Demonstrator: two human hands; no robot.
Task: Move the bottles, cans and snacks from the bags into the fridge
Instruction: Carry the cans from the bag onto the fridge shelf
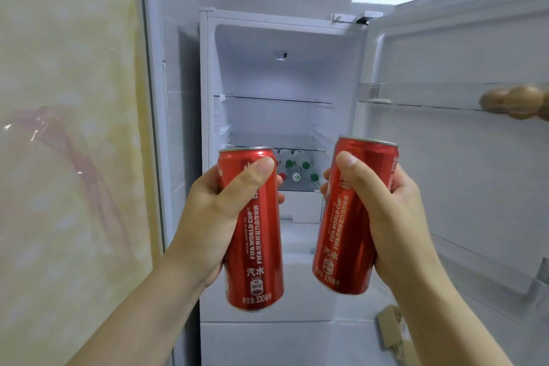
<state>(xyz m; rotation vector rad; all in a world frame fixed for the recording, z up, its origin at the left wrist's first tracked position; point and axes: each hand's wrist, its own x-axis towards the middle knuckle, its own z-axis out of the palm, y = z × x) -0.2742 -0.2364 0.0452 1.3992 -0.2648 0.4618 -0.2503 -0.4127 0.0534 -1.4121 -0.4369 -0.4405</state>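
1. In front of the open fridge (282,77), two red cans are being held up side by side, not touching, and neither is inside yet.
2. The left can (258,246) is gripped by the left hand (208,223), with the fingers wrapped round its upper half and the thumb laid across the front.
3. The right can (341,241) is gripped the same way by the right hand (392,217), and its top is tipped a bit to the right.
4. Behind the cans, white bottles (297,169) with mostly green caps are lying under the lower glass shelf, caps facing out.
5. The upper glass shelf (276,99) is seen edge-on.
6. The door (460,172) is swung open on the right, and blurry brown egg-like things (517,101) are tucked at the right end of its rack (416,95).
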